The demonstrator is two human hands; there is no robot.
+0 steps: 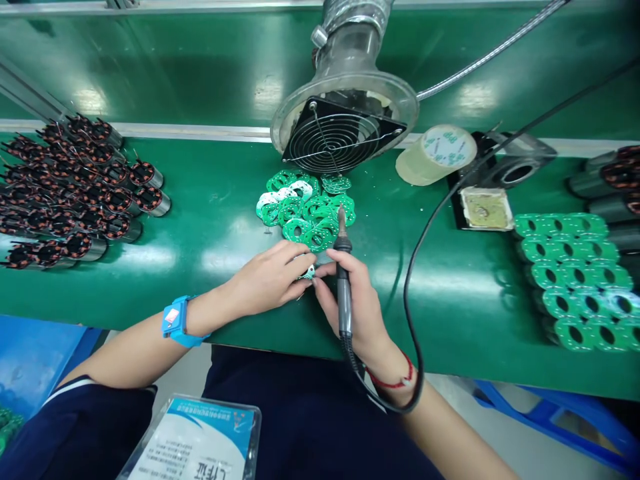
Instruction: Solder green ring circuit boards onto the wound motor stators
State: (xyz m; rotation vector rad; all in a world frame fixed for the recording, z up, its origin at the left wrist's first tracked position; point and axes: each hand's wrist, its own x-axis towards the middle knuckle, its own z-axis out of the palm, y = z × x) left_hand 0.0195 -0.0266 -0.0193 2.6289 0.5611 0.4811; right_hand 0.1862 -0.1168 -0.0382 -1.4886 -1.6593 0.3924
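My left hand (pixel 273 277) is closed around a small circuit board (pixel 309 273), most of it covered by the fingers. From the other side, the thumb and a fingertip of my right hand (pixel 357 300) come up against the same board. A soldering iron (pixel 344 293) rests in my right hand, tip pointing up and away from me, its black cable looping down past the wrist. Just beyond both hands lies a loose pile of green ring-shaped circuit boards (pixel 317 217), a few of them white side up. A blue strap (pixel 180 321) circles my left wrist.
Motor stators with copper windings (pixel 75 193) crowd the left side. A fume extractor fan (pixel 335 137) hangs over the pile. Right of it are a tape roll (pixel 435 157) and an iron stand with a sponge (pixel 486 208). Stacked ring boards (pixel 575 280) stand at the far right.
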